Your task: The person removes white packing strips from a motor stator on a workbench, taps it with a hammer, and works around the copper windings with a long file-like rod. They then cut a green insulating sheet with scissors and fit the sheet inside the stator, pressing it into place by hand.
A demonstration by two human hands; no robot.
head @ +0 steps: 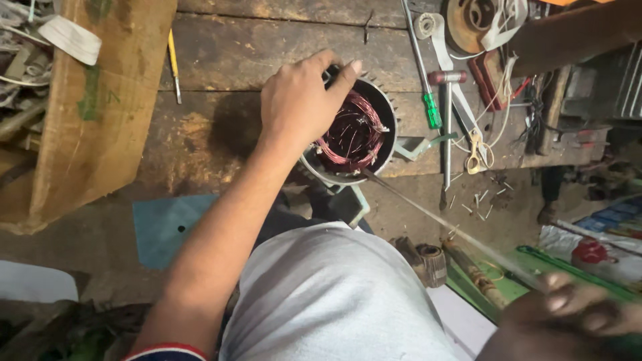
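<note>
A round metal motor stator wound with red copper wire (354, 134) is gripped at centre frame by the left hand (301, 100), while a thin rod (435, 217), slanting up-left into it, is held by the blurred right hand (575, 311) at lower right.

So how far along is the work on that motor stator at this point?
Copper coils already sit wound inside the stator housing, loose wire ends sticking up among them. In hand: the left hand steadies the housing rim while the right hand, blurred, pulls a long thin strand from the coils. The loose ends look untied, so lacing seems unfinished. Scissors and screwdriver lie unused on the bench.
</note>
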